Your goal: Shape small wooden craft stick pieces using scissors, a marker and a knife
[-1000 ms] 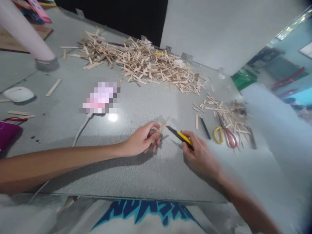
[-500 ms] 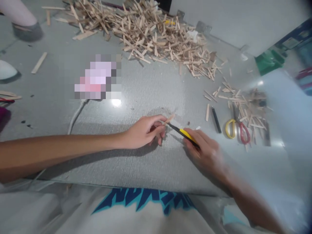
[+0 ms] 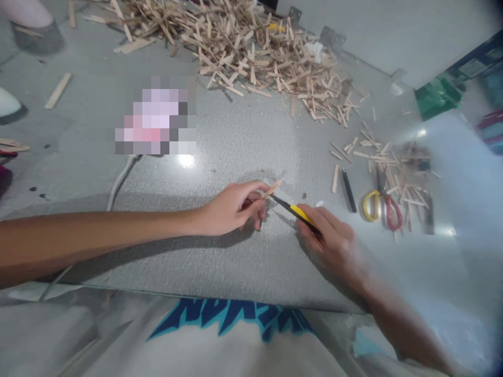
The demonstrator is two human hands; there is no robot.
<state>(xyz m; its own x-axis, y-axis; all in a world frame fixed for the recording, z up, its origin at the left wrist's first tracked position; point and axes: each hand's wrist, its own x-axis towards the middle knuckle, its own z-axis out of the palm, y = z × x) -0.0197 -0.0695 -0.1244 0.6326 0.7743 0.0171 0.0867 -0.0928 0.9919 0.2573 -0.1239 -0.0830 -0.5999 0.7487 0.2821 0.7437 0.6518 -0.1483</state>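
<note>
My left hand (image 3: 239, 207) is closed, pinching a short, thin wooden craft stick (image 3: 274, 188) between thumb and forefinger just above the table. My right hand (image 3: 330, 233) wraps round a slim black-and-yellow craft knife (image 3: 295, 210). Its dark tip points left and meets the stick, or lies right beside it, close to my left fingertips. Exactly where the tip touches is too small to make out.
A big heap of wooden sticks (image 3: 251, 57) lies at the back, with a smaller pile (image 3: 393, 167) to the right. Scissors (image 3: 381, 207) with yellow and red handles and a black pen-like stick (image 3: 348, 191) lie nearby. A blurred-out object with a cable (image 3: 121, 180) is at left.
The view has shifted slightly, so the table things appear a little higher and farther left. Slightly more of the stick shows above my left fingertips. Both grips stay the same.
</note>
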